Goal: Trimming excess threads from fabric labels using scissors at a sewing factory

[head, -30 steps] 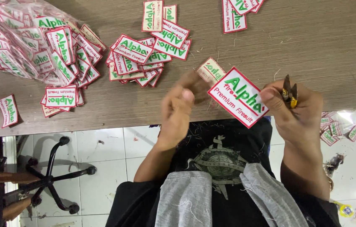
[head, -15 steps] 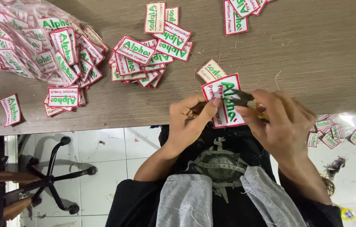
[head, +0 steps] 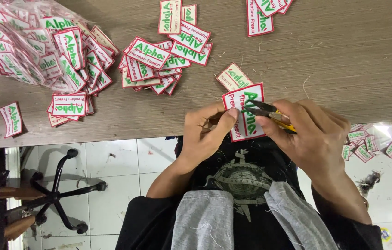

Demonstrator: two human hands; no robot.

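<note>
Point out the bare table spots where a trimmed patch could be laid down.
The widest bare stretch of the wooden table lies right of the single patch, below the top-edge patches. A narrower strip runs along the near edge between the small stack and the left hand. The upper left is crowded by the bagged heap and the fanned pile.

I sit at a grey-brown wooden table (head: 344, 55) with a worn grain. Under its near edge I see a white tiled floor (head: 126, 162), dirty in places, and a black swivel-chair base (head: 61, 194) at left.
</note>
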